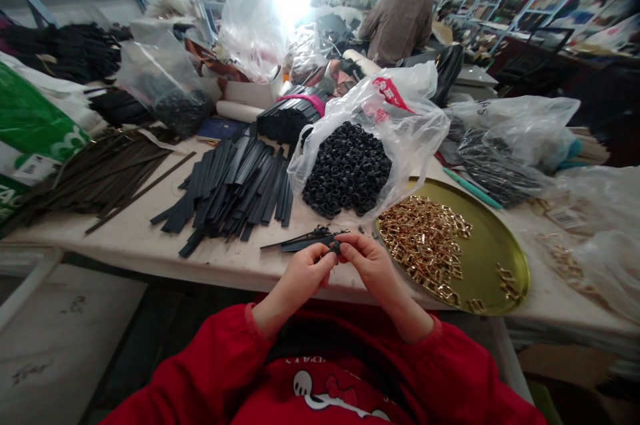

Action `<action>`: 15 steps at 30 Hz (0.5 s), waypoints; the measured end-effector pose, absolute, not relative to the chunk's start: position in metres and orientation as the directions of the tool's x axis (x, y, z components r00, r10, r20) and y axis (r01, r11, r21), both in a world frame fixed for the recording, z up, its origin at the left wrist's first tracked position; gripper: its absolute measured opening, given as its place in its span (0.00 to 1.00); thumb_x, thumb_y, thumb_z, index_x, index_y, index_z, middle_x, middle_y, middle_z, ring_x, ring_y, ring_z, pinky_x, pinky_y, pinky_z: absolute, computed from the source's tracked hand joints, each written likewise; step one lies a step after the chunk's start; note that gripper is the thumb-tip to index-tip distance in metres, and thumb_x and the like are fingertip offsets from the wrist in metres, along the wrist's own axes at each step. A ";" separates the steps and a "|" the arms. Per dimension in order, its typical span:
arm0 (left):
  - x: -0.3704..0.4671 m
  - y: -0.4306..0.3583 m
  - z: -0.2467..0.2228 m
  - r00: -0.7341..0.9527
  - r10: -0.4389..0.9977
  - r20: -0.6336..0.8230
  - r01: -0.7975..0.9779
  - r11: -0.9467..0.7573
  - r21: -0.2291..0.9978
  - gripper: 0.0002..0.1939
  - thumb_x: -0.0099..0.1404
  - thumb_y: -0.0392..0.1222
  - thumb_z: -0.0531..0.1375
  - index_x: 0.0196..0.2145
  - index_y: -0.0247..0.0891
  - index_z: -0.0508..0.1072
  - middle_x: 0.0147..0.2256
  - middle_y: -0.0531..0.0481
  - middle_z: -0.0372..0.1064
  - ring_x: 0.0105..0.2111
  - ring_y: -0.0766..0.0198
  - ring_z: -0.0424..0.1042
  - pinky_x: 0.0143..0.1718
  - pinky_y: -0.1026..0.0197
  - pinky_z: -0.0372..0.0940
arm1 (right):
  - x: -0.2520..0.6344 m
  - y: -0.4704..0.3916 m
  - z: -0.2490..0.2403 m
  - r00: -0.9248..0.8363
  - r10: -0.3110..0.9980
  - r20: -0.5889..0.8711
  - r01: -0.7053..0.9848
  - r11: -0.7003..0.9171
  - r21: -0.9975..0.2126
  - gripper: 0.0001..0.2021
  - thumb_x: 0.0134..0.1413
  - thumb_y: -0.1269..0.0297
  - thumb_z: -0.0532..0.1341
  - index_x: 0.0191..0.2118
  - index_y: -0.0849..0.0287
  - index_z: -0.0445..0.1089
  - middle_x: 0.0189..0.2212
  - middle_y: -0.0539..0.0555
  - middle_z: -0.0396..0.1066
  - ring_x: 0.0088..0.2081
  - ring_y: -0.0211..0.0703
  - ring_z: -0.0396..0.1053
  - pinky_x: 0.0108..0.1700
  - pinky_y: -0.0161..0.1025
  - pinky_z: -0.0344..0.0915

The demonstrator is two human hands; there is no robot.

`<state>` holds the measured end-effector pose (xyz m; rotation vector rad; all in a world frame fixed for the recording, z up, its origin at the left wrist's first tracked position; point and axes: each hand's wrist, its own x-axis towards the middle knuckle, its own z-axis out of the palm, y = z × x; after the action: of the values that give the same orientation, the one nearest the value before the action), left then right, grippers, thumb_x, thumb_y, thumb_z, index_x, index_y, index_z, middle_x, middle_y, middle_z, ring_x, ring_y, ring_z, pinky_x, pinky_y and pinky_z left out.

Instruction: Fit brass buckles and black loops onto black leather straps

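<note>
My left hand and my right hand meet at the table's front edge, fingers pinched together. Between them is a small black loop, much like the ones in the bag; the fingertips hide part of it. Just beyond my hands lie a few thin black strips. A clear plastic bag lies open behind them, with a heap of small black loops in it. To the right, gold metal buckles are piled on a round gold tray.
Flat black strips spread over the table left of the bag, with brown strips farther left. A banded black bundle stands behind. A turquoise tool lies beyond the tray. Plastic bags crowd the right; a person is farther back.
</note>
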<state>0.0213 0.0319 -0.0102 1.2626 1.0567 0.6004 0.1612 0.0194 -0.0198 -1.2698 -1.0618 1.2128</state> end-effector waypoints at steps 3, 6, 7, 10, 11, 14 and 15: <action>0.020 0.030 -0.010 0.404 0.891 -0.204 0.247 0.109 0.963 0.13 0.60 0.48 0.52 0.26 0.36 0.66 0.16 0.59 0.55 0.17 0.72 0.55 0.19 0.68 0.51 | 0.163 0.015 -0.023 0.085 0.988 -0.129 -0.051 -0.125 -0.991 0.13 0.44 0.56 0.63 0.34 0.58 0.72 0.24 0.48 0.69 0.26 0.36 0.64 0.31 0.37 0.62; 0.021 0.027 -0.009 0.383 0.918 -0.103 0.348 -0.039 0.937 0.14 0.62 0.47 0.50 0.27 0.36 0.67 0.19 0.57 0.59 0.21 0.70 0.58 0.23 0.67 0.53 | 0.164 0.011 -0.026 0.112 0.966 -0.232 -0.170 -0.211 -0.963 0.14 0.41 0.56 0.65 0.34 0.58 0.72 0.29 0.49 0.71 0.28 0.36 0.64 0.33 0.36 0.62; 0.021 0.026 -0.009 0.389 0.917 -0.085 0.375 -0.074 0.924 0.14 0.63 0.46 0.50 0.27 0.36 0.67 0.20 0.56 0.60 0.22 0.69 0.59 0.24 0.67 0.53 | 0.163 0.010 -0.027 0.114 0.957 -0.266 -0.209 -0.239 -0.948 0.14 0.40 0.56 0.66 0.34 0.57 0.73 0.30 0.50 0.71 0.29 0.36 0.64 0.33 0.35 0.61; 0.022 0.024 -0.010 0.401 0.915 -0.049 0.416 -0.134 0.899 0.13 0.64 0.45 0.49 0.29 0.37 0.68 0.23 0.54 0.64 0.25 0.67 0.62 0.27 0.66 0.55 | 0.161 0.007 -0.027 0.099 0.930 -0.355 -0.311 -0.309 -0.899 0.13 0.40 0.57 0.66 0.33 0.57 0.73 0.29 0.49 0.71 0.28 0.34 0.63 0.31 0.33 0.60; 0.022 0.023 -0.010 0.397 0.917 -0.043 0.422 -0.141 0.896 0.13 0.64 0.45 0.48 0.29 0.37 0.68 0.25 0.54 0.65 0.26 0.67 0.63 0.28 0.66 0.55 | 0.160 0.006 -0.026 0.087 0.922 -0.378 -0.344 -0.328 -0.880 0.12 0.39 0.58 0.67 0.32 0.57 0.73 0.29 0.49 0.71 0.27 0.33 0.62 0.30 0.33 0.60; 0.021 0.023 -0.013 0.401 0.915 -0.046 0.417 -0.138 0.898 0.13 0.64 0.44 0.48 0.30 0.37 0.68 0.27 0.52 0.67 0.28 0.65 0.65 0.31 0.65 0.57 | 0.158 0.004 -0.025 0.059 0.906 -0.420 -0.431 -0.356 -0.829 0.11 0.36 0.60 0.68 0.29 0.57 0.73 0.26 0.48 0.69 0.24 0.32 0.60 0.28 0.32 0.58; 0.020 0.023 -0.014 0.414 0.909 -0.048 0.401 -0.135 0.906 0.11 0.64 0.43 0.49 0.32 0.37 0.68 0.29 0.51 0.68 0.30 0.65 0.65 0.32 0.65 0.58 | 0.158 0.004 -0.025 0.069 0.903 -0.423 -0.446 -0.351 -0.823 0.11 0.35 0.61 0.68 0.29 0.57 0.73 0.25 0.47 0.69 0.24 0.32 0.60 0.28 0.32 0.58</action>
<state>0.0205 0.0227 -0.0141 1.7244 1.1476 0.6733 0.1581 0.0040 -0.0252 -1.2214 -0.5359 1.5425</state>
